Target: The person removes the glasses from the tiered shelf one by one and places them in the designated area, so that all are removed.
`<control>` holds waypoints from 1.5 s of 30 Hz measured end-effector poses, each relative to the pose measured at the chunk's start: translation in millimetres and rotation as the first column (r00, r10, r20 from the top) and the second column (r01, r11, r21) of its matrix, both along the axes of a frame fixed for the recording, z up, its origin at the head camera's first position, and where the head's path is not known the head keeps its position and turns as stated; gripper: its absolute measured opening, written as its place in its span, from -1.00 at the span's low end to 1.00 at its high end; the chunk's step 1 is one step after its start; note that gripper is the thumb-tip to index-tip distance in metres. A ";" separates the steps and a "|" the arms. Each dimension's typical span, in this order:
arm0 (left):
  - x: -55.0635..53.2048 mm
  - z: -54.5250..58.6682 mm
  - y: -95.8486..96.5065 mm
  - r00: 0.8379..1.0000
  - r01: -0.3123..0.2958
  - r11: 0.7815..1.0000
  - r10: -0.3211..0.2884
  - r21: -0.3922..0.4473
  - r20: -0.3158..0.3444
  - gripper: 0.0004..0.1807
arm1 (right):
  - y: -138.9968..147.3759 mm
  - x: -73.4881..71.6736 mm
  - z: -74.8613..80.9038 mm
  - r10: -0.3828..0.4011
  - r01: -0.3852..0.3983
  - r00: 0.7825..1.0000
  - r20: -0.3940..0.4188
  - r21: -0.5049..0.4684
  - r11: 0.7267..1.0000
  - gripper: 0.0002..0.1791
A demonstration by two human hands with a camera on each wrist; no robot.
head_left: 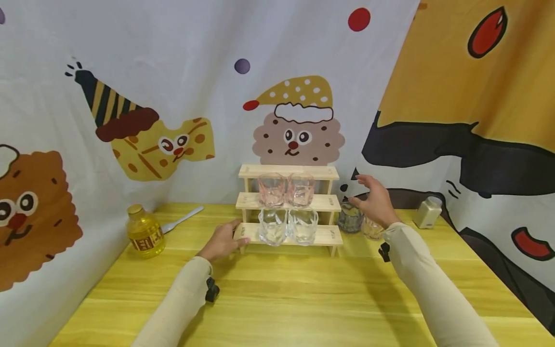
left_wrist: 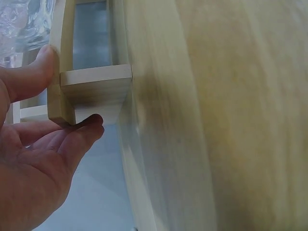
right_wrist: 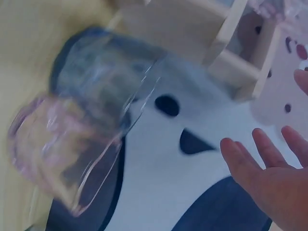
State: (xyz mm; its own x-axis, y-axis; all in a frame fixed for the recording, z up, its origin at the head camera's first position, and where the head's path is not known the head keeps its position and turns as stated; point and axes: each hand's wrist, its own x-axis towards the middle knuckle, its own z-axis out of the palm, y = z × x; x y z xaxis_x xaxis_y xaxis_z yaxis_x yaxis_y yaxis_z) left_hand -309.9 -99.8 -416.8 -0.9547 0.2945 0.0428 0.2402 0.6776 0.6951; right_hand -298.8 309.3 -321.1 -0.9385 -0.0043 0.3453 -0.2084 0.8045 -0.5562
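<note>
A three-tier wooden display stand (head_left: pixel 249 232) stands against the backdrop. My left hand (head_left: pixel 222 241) pinches the left end of its lowest board; in the left wrist view the thumb lies on one face of the wood (left_wrist: pixel 61 103) and the fingers lie behind it. Two clear glasses (head_left: pixel 272 226) are on the lowest tier, and two pink glasses (head_left: pixel 271 190) on the middle one. Right of the stand, a grey-blue glass (head_left: pixel 350 219) and a pinkish glass (head_left: pixel 372 229) rest on the table. My right hand (head_left: pixel 376 201) hovers above them, fingers spread and holding nothing.
On the left stands a yellow oil bottle (head_left: pixel 145 232), with a pale spatula-like utensil (head_left: pixel 181 220) behind it. A small white-capped jar (head_left: pixel 428 212) is at the right rear of the wooden table (head_left: pixel 286 299). A printed cloth (head_left: pixel 182 58) hangs behind and at the sides.
</note>
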 end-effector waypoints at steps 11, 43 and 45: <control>0.5 -1.8 0.2 1.000 -0.013 1.000 0.012 0.019 0.025 -0.21 | -57.5 -15.6 3.9 0.127 -0.110 0.988 0.086 -0.182 0.977 -0.23; 1.4 0.5 -0.1 0.999 -0.033 0.999 0.033 0.011 0.028 -0.22 | -112.4 -45.6 -1.6 0.194 -0.073 0.965 0.179 -0.525 0.848 -0.17; 1.5 0.2 0.1 0.999 -0.036 0.999 0.035 0.016 0.035 -0.22 | -113.0 -45.2 -1.7 0.185 -0.063 0.967 0.177 -0.536 0.842 -0.18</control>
